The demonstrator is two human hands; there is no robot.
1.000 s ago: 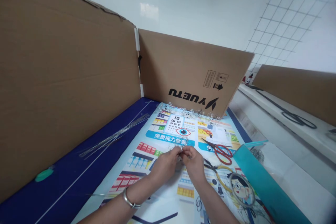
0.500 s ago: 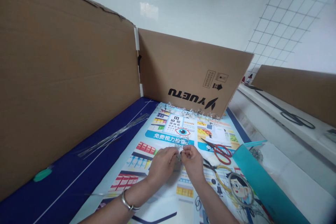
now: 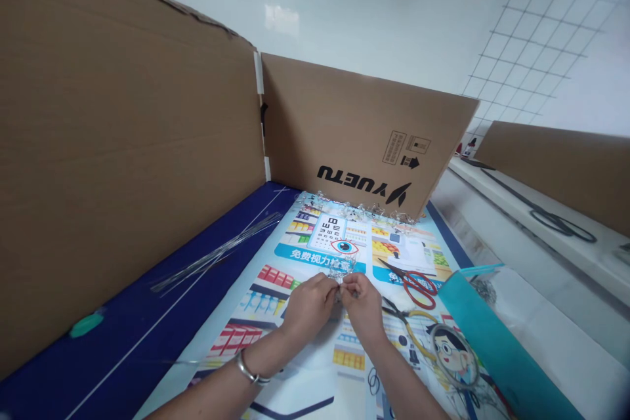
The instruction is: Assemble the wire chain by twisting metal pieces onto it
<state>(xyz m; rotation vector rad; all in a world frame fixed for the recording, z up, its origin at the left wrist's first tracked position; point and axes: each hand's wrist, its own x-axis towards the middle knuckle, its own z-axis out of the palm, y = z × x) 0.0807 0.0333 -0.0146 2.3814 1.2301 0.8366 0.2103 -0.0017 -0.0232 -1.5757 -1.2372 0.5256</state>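
Close together over the printed sheet, my left hand (image 3: 309, 307) and my right hand (image 3: 362, 307) pinch at a small tangle of thin silvery wire (image 3: 341, 266). It sticks out just beyond my fingertips, and its lower part is hidden by them. Both hands have curled fingers, with the thumbs and forefingers almost touching. To the right of my right hand lie yellow-handled scissors (image 3: 411, 335), with red-handled scissors (image 3: 418, 289) a little farther off. A round coil of wire (image 3: 476, 367) rests near the yellow handles.
Long thin wires (image 3: 216, 254) lie on the blue mat (image 3: 123, 341) at left. Small wire pieces (image 3: 359, 210) line the foot of the back cardboard panel (image 3: 344, 118). Another cardboard panel (image 3: 123, 111) stands left. A teal-edged box (image 3: 497, 341) sits at right, with coiled wire inside.
My left fingertips have shifted slightly toward my right fingertips. Both hands stay over the same spot, and the whole view has moved a little.
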